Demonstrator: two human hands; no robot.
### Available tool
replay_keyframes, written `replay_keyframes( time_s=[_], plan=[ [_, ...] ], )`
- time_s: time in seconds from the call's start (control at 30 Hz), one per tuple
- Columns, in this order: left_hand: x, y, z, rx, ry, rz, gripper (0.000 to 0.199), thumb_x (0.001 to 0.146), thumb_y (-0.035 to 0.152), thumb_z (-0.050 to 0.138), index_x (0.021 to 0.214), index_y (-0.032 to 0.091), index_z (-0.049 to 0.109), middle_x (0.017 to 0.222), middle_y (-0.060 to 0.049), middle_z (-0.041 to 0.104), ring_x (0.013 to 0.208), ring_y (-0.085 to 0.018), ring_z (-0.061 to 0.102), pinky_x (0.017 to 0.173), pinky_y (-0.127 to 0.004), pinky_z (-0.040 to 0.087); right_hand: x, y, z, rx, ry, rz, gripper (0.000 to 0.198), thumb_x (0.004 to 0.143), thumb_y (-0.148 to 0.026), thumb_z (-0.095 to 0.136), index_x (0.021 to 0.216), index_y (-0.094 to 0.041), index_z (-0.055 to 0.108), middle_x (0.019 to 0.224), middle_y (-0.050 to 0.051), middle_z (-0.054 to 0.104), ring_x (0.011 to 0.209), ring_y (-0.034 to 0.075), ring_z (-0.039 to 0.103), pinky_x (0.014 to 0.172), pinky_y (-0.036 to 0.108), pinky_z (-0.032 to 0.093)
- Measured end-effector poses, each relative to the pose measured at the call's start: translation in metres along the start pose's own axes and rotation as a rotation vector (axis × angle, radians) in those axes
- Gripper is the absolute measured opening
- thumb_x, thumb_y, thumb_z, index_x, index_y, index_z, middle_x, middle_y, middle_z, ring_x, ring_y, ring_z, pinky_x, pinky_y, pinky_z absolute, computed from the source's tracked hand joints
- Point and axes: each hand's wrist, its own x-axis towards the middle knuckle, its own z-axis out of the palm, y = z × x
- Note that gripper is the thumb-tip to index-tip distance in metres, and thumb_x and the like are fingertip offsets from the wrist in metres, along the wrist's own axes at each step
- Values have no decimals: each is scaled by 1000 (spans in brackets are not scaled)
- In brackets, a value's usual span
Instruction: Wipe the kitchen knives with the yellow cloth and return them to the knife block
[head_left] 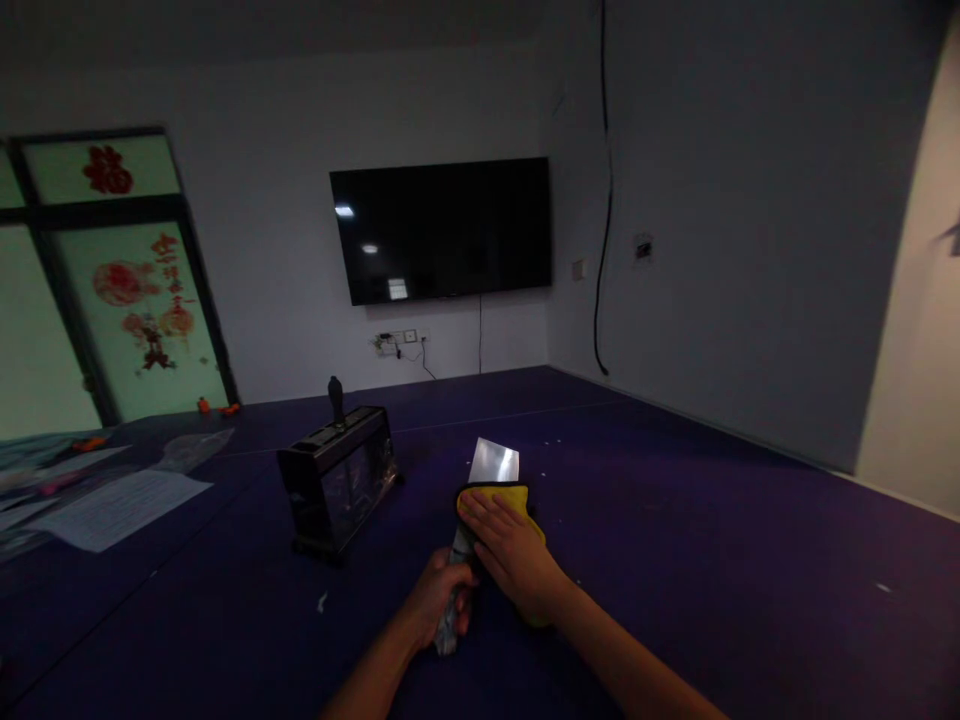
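Observation:
My left hand (441, 598) is closed around the grey, marbled-looking handle (448, 632) of a tool with a broad, flat, shiny metal blade (495, 461). The blade points away from me, over the purple surface. Across its lower part lies a yellow cloth (517, 494) with a dark edge, hiding where blade and handle meet. My right hand (517, 555) presses the cloth onto the blade, its fingers laid together over the cloth. A fold of the cloth shows beneath that hand.
To the left stands a black box (341, 480) with a clear side panel and a knobbed lever on top. Written paper sheets (124, 508) and clear plastic lie farther left. Small white scraps dot the purple surface (675, 600). A television (442, 230) hangs on the far wall.

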Motion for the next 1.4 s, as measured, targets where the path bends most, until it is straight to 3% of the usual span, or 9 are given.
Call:
replay_keyframes(
  time_s=[0.23, 0.53, 1.1, 1.4],
  plan=[
    [1, -2, -1, -18, 18, 0, 15, 53, 27, 52, 64, 20, 45, 34, 9, 40, 21, -9, 36, 24, -16, 22, 0, -3, -4, 37, -15, 5, 50, 91, -20, 33, 141, -20, 29, 146, 3, 30, 135, 18, 20, 111, 43, 17],
    [3, -6, -2, -28, 68, 50, 19, 57, 30, 47, 43, 18, 44, 30, 5, 37, 22, -8, 34, 26, -18, 23, 1, -10, -12, 170, -138, -158, 56, 85, -18, 39, 141, -21, 30, 143, 3, 35, 134, 21, 24, 111, 45, 13],
    [-1, -1, 1, -131, 118, 86, 24, 58, 34, 50, 42, 19, 42, 31, 5, 36, 24, -7, 33, 31, -19, 21, 1, -6, -8, 141, -127, -133, 58, 80, -17, 40, 138, -18, 37, 142, 5, 36, 133, 20, 25, 111, 44, 14],
    [6, 2, -8, -221, 147, -7, 34, 56, 42, 49, 35, 20, 33, 29, 4, 31, 25, -6, 27, 31, -18, 13, -1, 3, 1, 53, -38, -37, 56, 79, -14, 42, 135, -16, 41, 140, 7, 40, 131, 22, 30, 110, 43, 21]
  ],
)
